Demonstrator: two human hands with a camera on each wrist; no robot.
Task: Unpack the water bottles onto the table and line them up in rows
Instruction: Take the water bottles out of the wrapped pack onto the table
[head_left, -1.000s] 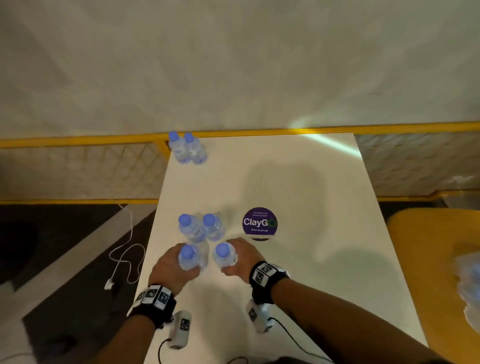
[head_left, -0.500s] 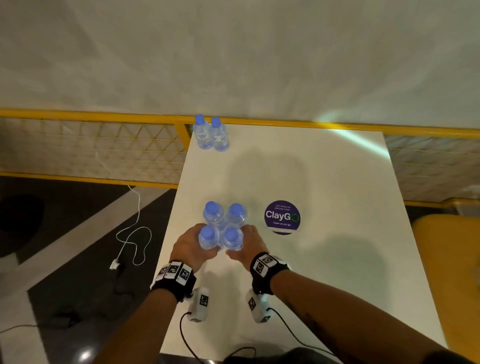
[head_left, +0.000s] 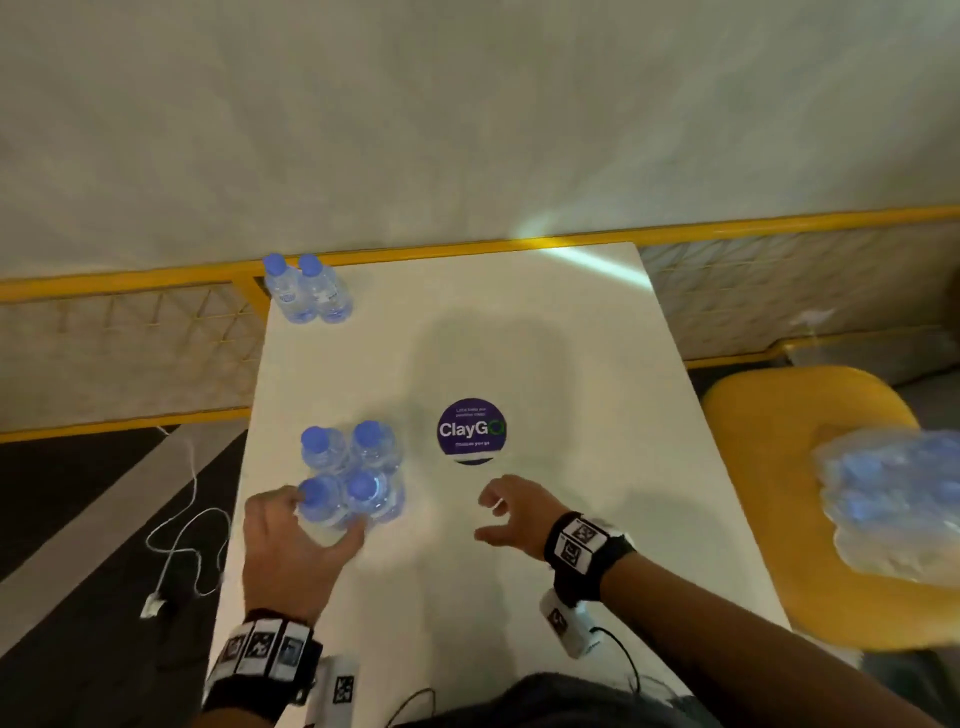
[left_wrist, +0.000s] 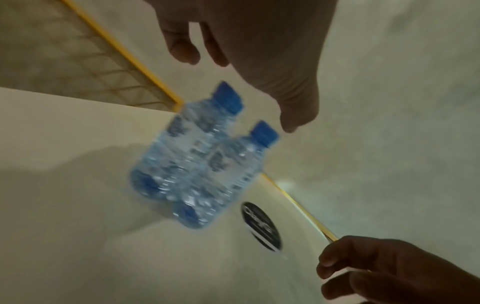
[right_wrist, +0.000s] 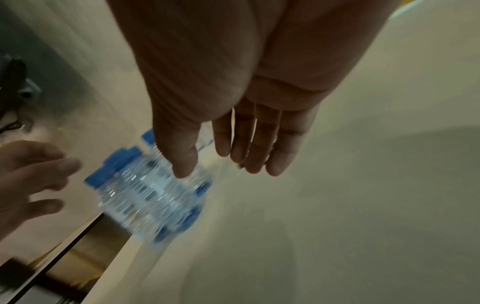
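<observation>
Table (head_left: 545, 519) lies bare right of four clustered bottles (head_left: 350, 475).

Both forearms are bare. Each wrist wears a black band (head_left: 262, 656) tiled with black-and-white square markers. A small white camera unit (head_left: 567, 624) with a black cable hangs beneath.

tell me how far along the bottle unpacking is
Done: six bottles stand on the table, a far pair and a near block of four. In hand: nothing; left hand and right hand hold no bottle. Left: the wrapped pack on the yellow chair.
</observation>
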